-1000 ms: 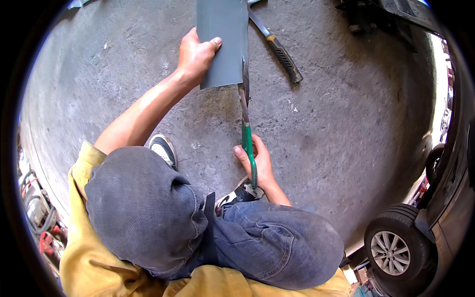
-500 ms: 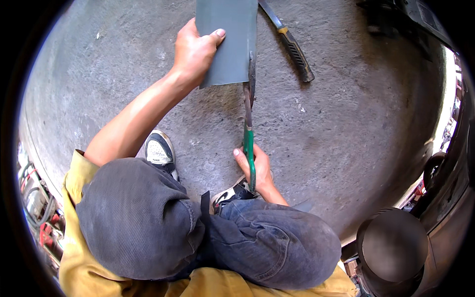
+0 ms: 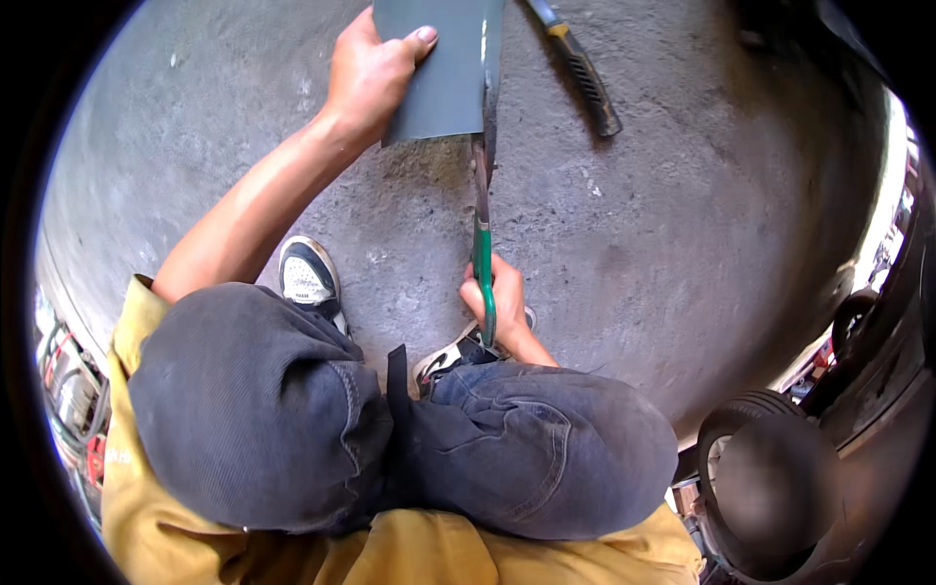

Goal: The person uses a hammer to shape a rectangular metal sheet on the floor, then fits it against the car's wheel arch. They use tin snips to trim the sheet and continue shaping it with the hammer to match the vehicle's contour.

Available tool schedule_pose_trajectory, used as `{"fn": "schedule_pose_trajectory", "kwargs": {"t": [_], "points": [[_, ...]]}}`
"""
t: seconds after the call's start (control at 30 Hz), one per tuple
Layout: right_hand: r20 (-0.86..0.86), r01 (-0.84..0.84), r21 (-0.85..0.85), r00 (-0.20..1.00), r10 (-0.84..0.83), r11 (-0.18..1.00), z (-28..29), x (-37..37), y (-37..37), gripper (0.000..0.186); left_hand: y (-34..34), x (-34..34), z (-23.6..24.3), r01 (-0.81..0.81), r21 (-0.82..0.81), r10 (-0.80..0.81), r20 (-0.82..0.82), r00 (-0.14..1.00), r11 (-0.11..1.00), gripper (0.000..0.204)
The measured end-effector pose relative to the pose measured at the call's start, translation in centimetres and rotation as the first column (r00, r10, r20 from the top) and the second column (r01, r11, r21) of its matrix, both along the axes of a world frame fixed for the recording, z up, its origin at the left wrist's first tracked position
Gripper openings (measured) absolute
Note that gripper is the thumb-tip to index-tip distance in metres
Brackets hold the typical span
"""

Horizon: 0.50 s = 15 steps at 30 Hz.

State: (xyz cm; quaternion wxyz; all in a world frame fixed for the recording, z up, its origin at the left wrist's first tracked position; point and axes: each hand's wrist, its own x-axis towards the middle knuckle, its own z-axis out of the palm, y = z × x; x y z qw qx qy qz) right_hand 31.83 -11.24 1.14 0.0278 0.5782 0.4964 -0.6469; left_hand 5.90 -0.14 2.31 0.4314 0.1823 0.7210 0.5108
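Higher up the view than half a second ago sit the left hand, the grey sheet and the green-handled snips, and the right hand has drawn its fingers tighter about the handles. Much of the sheet is cut off by the upper edge of the view, so its far end cannot be seen. Dark blade tips blend with the sheet's right border, which makes it hard to tell how deep they reach; a pale streak shows just above them, either a slit or glare. Lengthwise, the snips run almost straight away from the person, blades outward at the near right corner of the sheet, grips pointing back toward the right shoe. The sheet's long axis lies much the same way, its short near edge facing the person, above the concrete floor. Closed on the sheet's left edge, the left hand lays its thumb flat on the upper face, while its other fingertips are hidden beneath. Wrapped around the grips, the right hand is nearly a fist, though part of it is masked by the green handle. Right of the sheet lies a tool with a black and yellow grip, its far end out of view. A round blurred patch covers most of the wheel at lower right.
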Motion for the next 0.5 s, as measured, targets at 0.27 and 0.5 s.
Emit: {"fn": "schedule_pose_trajectory", "kwargs": {"t": [0.27, 0.5], "points": [[0.067, 0.041, 0.067, 0.997, -0.046, 0.997, 0.7, -2.0, 1.0, 0.043, 0.3, -1.7, -0.3, 0.043, 0.000, -0.043, -0.110, 0.993, 0.999, 0.039], [-0.146, 0.097, 0.186, 0.987, -0.070, 0.978, 1.1, 1.1, -0.1, 0.061, -1.0, -1.0, -3.6, 0.036, 0.237, -0.091, 0.223, 0.971, 0.971, 0.040]]}}
